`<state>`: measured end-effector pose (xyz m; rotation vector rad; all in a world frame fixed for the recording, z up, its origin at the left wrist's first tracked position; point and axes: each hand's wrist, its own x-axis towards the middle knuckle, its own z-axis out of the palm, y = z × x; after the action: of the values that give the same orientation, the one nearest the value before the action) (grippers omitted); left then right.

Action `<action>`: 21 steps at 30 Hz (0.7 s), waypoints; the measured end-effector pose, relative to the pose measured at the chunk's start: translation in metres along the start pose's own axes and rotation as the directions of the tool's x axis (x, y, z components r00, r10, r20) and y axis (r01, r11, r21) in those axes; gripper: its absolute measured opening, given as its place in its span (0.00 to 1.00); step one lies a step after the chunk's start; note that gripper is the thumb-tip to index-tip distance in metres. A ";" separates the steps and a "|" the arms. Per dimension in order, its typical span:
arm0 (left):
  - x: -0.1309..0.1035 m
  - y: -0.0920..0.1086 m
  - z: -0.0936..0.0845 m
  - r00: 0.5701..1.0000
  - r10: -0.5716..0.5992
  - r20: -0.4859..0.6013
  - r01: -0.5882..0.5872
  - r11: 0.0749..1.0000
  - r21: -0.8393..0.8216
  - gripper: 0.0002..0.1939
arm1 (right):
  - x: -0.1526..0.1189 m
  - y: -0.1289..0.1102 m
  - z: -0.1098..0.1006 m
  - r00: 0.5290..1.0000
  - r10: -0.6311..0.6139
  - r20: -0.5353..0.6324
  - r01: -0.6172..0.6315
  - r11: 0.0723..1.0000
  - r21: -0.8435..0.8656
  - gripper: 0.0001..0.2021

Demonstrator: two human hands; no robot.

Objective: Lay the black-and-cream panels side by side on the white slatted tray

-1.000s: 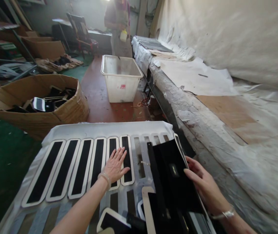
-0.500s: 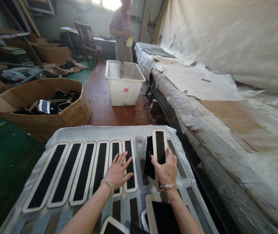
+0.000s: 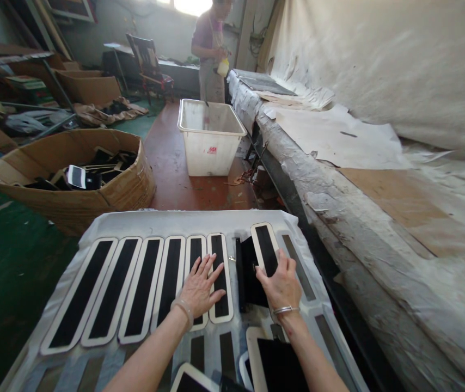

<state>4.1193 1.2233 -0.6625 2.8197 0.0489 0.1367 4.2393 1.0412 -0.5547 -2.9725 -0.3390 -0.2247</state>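
Note:
My left hand (image 3: 200, 288) lies flat with fingers spread over the two rightmost panels of a row. Each panel (image 3: 221, 250) is long and narrow, with a pale rounded border and a black middle strip. At the right, my right hand (image 3: 283, 286) grips the edge of a similar panel (image 3: 265, 247), which is tilted. A black flap (image 3: 252, 275) extends from the left side of that panel, ending in a dark straight edge on the table. Below, near my right forearm, a larger black piece with a pale border (image 3: 279, 362) lies partly hidden.
The white-covered table (image 3: 134, 220) has grey strips on its surface. Beyond it stand a cardboard bin (image 3: 130, 182) of black pieces and a white plastic tub (image 3: 208, 155). Another person (image 3: 212, 60) stands behind the tub with a yellowish bottle. A long paper-covered bench (image 3: 318, 190) runs along the right.
The panel in my right hand has tilted leftward at its top and come slightly nearer. More of the black flap now shows, spread to the left. My left hand stays in place.

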 end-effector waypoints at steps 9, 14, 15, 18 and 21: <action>0.000 -0.001 0.002 1.000 0.004 -0.009 -0.004 1.000 -0.005 0.35 | 0.009 -0.003 -0.008 0.997 -0.056 -0.057 0.047 0.987 -0.151 0.34; 0.000 -0.001 0.002 1.000 0.007 -0.011 -0.007 1.000 -0.007 0.35 | 0.003 -0.009 0.000 0.998 -0.056 -0.017 0.054 0.993 -0.103 0.33; 0.000 -0.001 0.002 1.000 0.007 -0.012 -0.007 1.000 -0.006 0.35 | -0.002 -0.011 0.004 0.999 -0.046 -0.008 0.045 0.995 -0.091 0.33; 0.000 -0.001 0.003 1.000 0.007 -0.016 -0.007 1.000 -0.003 0.35 | -0.020 -0.012 0.018 0.999 -0.019 0.030 0.021 0.997 -0.074 0.33; 0.000 -0.002 0.003 1.000 0.014 -0.026 -0.014 1.000 -0.004 0.35 | -0.033 -0.010 0.029 0.996 0.016 0.085 -0.011 0.998 -0.066 0.33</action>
<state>4.1194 1.2238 -0.6660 2.8149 0.0348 0.1768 4.2090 1.0489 -0.5877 -3.0540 -0.3276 -0.1085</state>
